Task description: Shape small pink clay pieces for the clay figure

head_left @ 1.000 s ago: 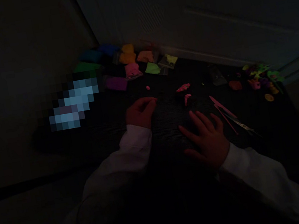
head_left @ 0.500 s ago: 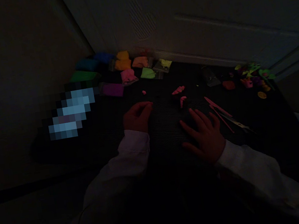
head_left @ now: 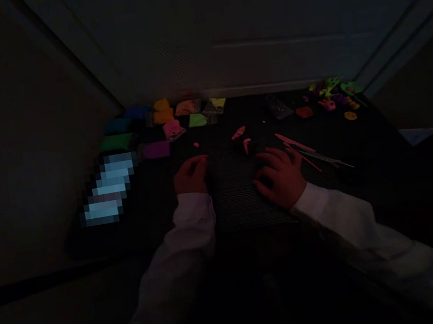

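My left hand (head_left: 190,176) is closed in a pinch over the dark table, and what its fingertips hold, if anything, is too dim to make out. A small pink lump of clay (head_left: 196,145) lies just beyond it. My right hand (head_left: 282,176) is low over the table with its fingers apart and loosely bent, holding nothing that I can see. Ahead of that hand are a speckled pink clay piece (head_left: 239,133) and a bent pink clay piece (head_left: 247,145). Beside its fingers lie a pink plastic knife (head_left: 296,142), a thin pink stick (head_left: 311,163) and scissors (head_left: 326,158).
Packets of coloured clay, among them a purple one (head_left: 157,149) and a green one (head_left: 117,142), line the back left. A blurred bright screen (head_left: 110,188) lies at the left. Colourful clay figures (head_left: 330,98) and an orange-red lump (head_left: 304,112) are at the back right.
My right hand's spread fingers have bent inward, thumb closer to the forefinger. My left hand keeps its pinch. The whole view has shifted and tilted with my head.
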A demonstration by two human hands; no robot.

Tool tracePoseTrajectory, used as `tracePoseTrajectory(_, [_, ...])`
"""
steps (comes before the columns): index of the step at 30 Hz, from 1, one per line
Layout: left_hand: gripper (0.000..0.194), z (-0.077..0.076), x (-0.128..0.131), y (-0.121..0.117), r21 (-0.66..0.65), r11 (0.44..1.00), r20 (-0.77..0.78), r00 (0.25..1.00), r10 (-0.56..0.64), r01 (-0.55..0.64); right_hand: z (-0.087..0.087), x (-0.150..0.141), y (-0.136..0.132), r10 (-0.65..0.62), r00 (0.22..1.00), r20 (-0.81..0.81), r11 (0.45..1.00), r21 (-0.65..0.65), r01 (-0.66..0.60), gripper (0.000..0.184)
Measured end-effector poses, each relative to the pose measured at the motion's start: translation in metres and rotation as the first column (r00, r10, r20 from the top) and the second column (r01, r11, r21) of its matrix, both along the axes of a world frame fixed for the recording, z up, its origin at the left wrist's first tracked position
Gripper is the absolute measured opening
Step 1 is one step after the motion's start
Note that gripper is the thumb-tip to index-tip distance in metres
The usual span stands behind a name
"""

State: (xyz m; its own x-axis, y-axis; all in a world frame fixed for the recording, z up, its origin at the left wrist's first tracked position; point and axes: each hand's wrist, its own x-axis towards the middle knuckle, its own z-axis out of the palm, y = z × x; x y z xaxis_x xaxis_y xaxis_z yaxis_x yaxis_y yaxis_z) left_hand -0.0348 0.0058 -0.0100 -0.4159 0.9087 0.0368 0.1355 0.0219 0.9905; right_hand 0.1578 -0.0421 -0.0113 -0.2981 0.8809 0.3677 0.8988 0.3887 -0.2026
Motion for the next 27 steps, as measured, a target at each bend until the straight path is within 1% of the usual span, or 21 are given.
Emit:
tracePoseTrajectory(4, [0.016,-0.003,-0.001,0.002,0.013,1.0,0.029,1.0,-0.001,0.001,-0.001,0.001,-0.001,0.013,1.0,-0.011,1.0,0.009,-0.013,0.014])
tracePoseTrajectory(8, [0.017,-0.005,-0.001,0.003,0.027,1.0,0.044,0.999,-0.001,0.0,-0.001,0.0,-0.008,0.014,1.0,-0.019,1.0,-0.007,-0.014,0.014])
tracePoseTrajectory(12, [0.017,-0.004,0.0,0.002,0.039,0.999,0.066,0.998,0.01,-0.012,0.001,0.002,-0.017,0.02,1.0,-0.023,0.999,-0.033,-0.021,0.019])
tracePoseTrajectory(15, [0.016,-0.004,0.001,0.002,0.045,0.999,0.085,0.996,0.02,-0.024,0.001,0.008,-0.024,0.002,1.0,-0.016,0.999,-0.047,-0.003,0.024])
tracePoseTrajectory(17, [0.016,-0.003,0.001,0.002,0.045,0.999,0.088,0.996,0.024,-0.028,0.002,0.011,-0.027,0.011,1.0,0.026,0.998,-0.065,-0.009,0.031])
tracePoseTrajectory(21, [0.015,-0.002,0.001,0.001,0.032,0.999,0.078,0.997,0.024,-0.027,0.003,0.011,-0.031,0.093,0.984,0.151,0.989,-0.132,-0.073,0.051])
tracePoseTrajectory(27, [0.016,-0.002,0.001,0.001,0.027,1.0,0.082,0.997,0.011,-0.013,0.006,0.007,-0.029,0.155,0.962,0.223,0.973,-0.204,-0.109,0.056])
